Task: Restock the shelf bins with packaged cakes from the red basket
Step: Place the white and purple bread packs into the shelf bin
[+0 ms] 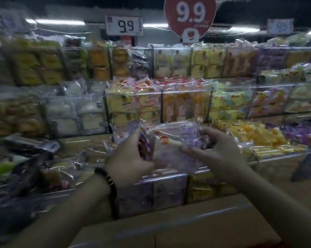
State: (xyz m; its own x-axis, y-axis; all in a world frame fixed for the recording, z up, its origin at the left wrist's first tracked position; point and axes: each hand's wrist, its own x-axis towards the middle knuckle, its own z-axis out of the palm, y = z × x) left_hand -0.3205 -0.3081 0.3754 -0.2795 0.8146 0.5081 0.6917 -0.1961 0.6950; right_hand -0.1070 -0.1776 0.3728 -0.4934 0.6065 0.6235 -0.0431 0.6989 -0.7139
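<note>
Gripping a clear-wrapped pack of cakes (174, 145) with purple print, both hands meet in mid-air right in front of the shelf! It sits up at the level of the lower clear bins (151, 190), held between the two hands, above a bin of purple packs. Left hand (127, 158) clamps the near left edge, thumb on top, and seems to pin a second, red-and-white pack (144, 145) against it, though the blur makes that hard to confirm. Right hand (217, 151) pinches the right side, fingers curled into the wrapper. A dark beaded bracelet (109, 185) rings the left wrist. Behind, tiers of bins brim with yellow, orange and white cakes. A cardboard box (178, 226) sits below the forearms. Overhead, a white price card (124, 25) and a round red sign (189, 15) both read 9.9.
</note>
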